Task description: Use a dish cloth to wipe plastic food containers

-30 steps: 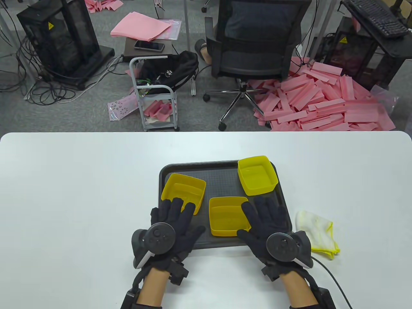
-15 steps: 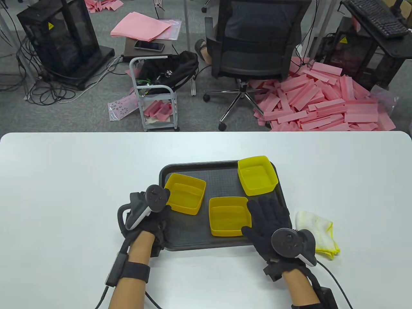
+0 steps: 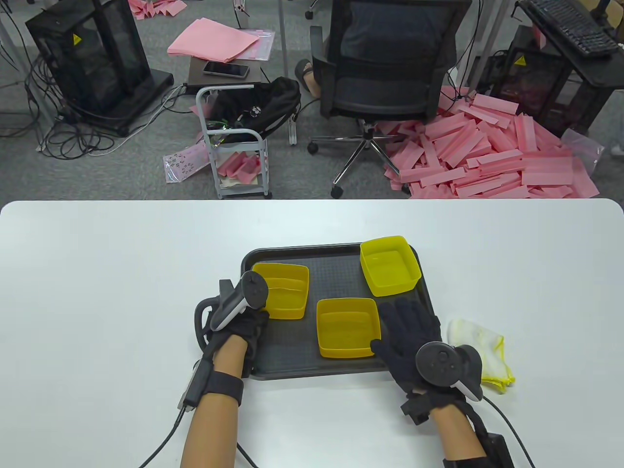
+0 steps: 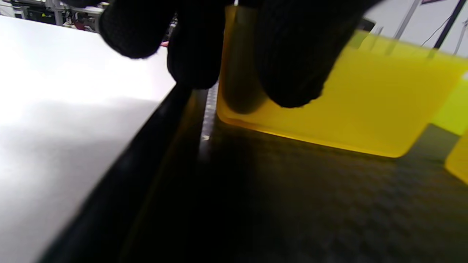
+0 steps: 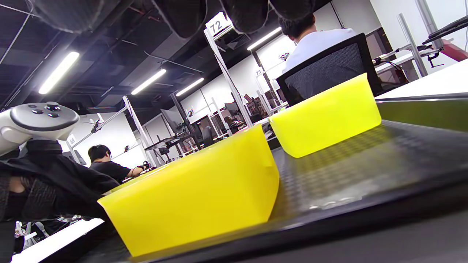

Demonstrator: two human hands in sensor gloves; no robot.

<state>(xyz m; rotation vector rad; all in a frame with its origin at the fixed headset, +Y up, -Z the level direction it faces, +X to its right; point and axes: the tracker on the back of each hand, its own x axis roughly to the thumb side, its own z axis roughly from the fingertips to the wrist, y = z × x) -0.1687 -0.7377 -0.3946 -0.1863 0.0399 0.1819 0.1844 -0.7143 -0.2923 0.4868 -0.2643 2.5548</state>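
Note:
Three yellow plastic containers stand on a dark tray (image 3: 336,258): one at the left (image 3: 285,290), one in the middle front (image 3: 347,327), one at the back right (image 3: 390,265). My left hand (image 3: 253,317) grips the left container at its near-left corner. In the left wrist view my fingers (image 4: 292,54) close over its wall (image 4: 365,120). My right hand (image 3: 407,324) lies flat and open on the tray, just right of the middle container (image 5: 197,204). The white dish cloth with a yellow hem (image 3: 480,348) lies on the table right of the tray, beside my right hand.
The white table (image 3: 122,273) stretches wide on both sides of the tray. Behind its far edge are an office chair (image 3: 385,73), a small cart (image 3: 234,141) and heaps of pink foam strips (image 3: 492,156) on the floor.
My left hand turned on its side, moved to the left container's near corner and took hold of it. The container swung square to the tray. My right hand slid slightly right.

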